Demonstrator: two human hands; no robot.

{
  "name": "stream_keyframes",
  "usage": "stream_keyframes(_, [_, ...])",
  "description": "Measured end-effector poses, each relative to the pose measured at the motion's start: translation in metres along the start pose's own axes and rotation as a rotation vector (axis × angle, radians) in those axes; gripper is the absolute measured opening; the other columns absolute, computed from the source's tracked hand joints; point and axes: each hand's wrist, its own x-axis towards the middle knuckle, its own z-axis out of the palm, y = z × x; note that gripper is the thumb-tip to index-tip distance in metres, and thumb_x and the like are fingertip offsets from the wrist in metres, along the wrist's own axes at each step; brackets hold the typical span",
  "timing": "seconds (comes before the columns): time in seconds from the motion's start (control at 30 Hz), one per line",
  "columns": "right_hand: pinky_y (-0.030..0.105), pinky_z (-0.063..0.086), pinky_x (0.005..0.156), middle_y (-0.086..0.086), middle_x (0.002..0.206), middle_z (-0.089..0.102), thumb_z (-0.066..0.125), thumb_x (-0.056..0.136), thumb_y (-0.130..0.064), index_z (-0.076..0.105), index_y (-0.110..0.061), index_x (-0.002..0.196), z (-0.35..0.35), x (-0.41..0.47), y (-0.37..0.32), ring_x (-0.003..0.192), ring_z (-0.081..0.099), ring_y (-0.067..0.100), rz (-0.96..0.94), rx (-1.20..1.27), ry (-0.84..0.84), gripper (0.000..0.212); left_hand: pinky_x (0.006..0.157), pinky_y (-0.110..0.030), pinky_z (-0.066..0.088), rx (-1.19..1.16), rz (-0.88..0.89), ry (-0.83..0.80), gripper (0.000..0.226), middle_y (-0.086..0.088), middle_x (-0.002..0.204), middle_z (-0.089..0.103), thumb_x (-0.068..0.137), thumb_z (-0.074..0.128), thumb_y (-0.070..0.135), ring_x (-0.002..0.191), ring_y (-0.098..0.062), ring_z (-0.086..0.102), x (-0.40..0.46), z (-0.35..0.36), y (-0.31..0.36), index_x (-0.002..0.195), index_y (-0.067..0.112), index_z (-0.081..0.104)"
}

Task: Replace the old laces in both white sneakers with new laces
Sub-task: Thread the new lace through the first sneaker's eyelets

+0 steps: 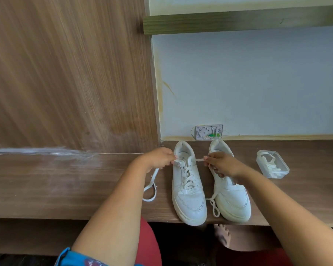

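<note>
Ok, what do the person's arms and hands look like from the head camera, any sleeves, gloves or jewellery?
Both forearms are bare up to the frame edge. The left hand and right hand wear no gloves, and no rings, watch or bracelets show. No sleeve covers either arm; only a blue printed garment and red clothing show below them.

Right hand (224,163) covers the upper eyelets of the right sneaker (231,192). Lace ends hidden inside both fists. Container (272,164) contents, centre right: pale strips, indistinct. Wall box (209,132) detail too small. Wood panel (65,73), upper left, smeared by blur.
</note>
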Motion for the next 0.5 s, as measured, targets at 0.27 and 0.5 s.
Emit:
stream_keyframes(0.27, [0.043,0.053,0.091,0.027,0.107,0.064,0.049,0.098,-0.015,0.061,-0.007,0.089,0.031,-0.012,-0.009,0.097,0.064,0.035,0.234,0.86,-0.419,0.017,0.067,-0.022,0.051,0.435,0.068,-0.309,0.018,0.008,0.076,0.064,0.096,0.054,0.021,0.059,-0.001,0.058,-0.054,0.014,0.056,0.099,0.009,0.068])
stream_keyframes(0.5, [0.022,0.046,0.067,0.004,0.075,0.066,0.061,0.094,-0.022,0.073,-0.017,0.078,0.05,-0.015,-0.017,0.065,0.055,0.01,-0.093,0.339,-0.012,0.021,0.073,-0.028,0.051,-0.152,-0.118,0.098,0.03,-0.011,0.09,0.068,0.102,0.046,0.03,0.078,-0.02,0.065,-0.035,0.014,0.045,0.099,0.006,0.064])
